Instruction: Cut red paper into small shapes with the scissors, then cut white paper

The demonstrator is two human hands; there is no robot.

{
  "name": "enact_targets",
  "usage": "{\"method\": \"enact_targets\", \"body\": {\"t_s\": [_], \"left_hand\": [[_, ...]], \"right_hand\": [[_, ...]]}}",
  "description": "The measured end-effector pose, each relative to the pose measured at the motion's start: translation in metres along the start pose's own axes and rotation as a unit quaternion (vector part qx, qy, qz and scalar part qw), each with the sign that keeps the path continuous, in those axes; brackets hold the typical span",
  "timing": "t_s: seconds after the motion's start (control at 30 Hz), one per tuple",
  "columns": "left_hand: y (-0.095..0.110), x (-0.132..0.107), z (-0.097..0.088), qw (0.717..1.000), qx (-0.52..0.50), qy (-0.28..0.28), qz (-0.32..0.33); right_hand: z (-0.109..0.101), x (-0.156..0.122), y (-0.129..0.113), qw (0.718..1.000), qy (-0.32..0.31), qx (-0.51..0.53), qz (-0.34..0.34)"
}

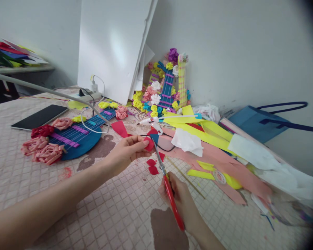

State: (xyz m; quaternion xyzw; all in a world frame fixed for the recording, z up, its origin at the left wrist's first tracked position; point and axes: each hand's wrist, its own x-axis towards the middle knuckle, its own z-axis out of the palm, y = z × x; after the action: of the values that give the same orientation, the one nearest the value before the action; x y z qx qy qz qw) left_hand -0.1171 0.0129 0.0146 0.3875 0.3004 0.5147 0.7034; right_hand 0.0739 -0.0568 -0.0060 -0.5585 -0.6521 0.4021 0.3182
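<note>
My left hand (127, 150) pinches a small red paper piece (148, 143) above the quilted surface. My right hand (179, 201) is closed round the red handles of a pair of scissors (165, 175). The metal blades point up and reach the red piece. Two red paper scraps (152, 166) lie just below the blades. A larger red paper piece (119, 127) lies a little farther back.
A blue paper guitar with pink flowers (73, 139) lies at the left, a tablet (39, 117) beyond it. A white glue gun (152, 121), yellow and pink paper strips (211, 139), another decorated guitar (167, 86), a blue bag (261, 121) and a white board (112, 48) stand behind.
</note>
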Motion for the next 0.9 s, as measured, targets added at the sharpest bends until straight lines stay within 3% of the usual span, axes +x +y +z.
{"method": "enact_targets", "body": {"t_s": [0.43, 0.67, 0.9], "left_hand": [[0.005, 0.002, -0.003, 1.0, 0.01, -0.009, -0.013], [0.009, 0.002, -0.001, 1.0, 0.025, -0.005, -0.014], [0.008, 0.001, -0.002, 0.999, 0.038, -0.007, -0.016]], "right_hand": [[-0.001, 0.002, 0.013, 1.0, -0.026, 0.0, -0.017], [0.001, 0.0, 0.023, 0.992, -0.058, 0.105, -0.04], [-0.003, -0.002, 0.015, 0.995, -0.052, 0.072, -0.036]]}}
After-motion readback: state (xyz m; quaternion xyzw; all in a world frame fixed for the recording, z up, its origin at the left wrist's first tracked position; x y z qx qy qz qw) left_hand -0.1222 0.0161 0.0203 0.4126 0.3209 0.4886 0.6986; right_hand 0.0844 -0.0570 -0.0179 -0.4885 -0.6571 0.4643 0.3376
